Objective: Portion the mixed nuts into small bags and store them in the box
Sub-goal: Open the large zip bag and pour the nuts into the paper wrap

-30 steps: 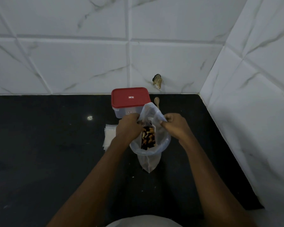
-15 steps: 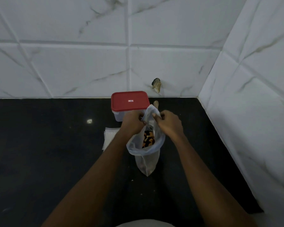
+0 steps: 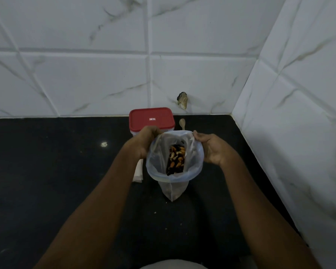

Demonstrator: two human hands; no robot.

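Here, a black counter (image 3: 47,171) meets a white tiled wall (image 3: 85,78) at the back. A flat stack of small bags (image 3: 138,172) lies on the counter, partly hidden behind the left arm. The left hand (image 3: 145,141) has its fingers curled round the left edge of a big clear plastic bag (image 3: 157,162). Just behind that hand, close to the wall, stands a clear box (image 3: 151,119) with its red lid on. The big bag is in the middle, in front of the box, and its top is pulled wide open. The mixed nuts (image 3: 176,159) sit deep down inside it, brown, orange and dark. I cannot tell if the bag's bottom rests on the counter. A small wooden spoon (image 3: 182,123) lies just right of the box, and the bag hides its handle. The right hand (image 3: 211,149) pinches the right edge of the bag between thumb and fingers. More white tiles (image 3: 299,113) go up on the right side.
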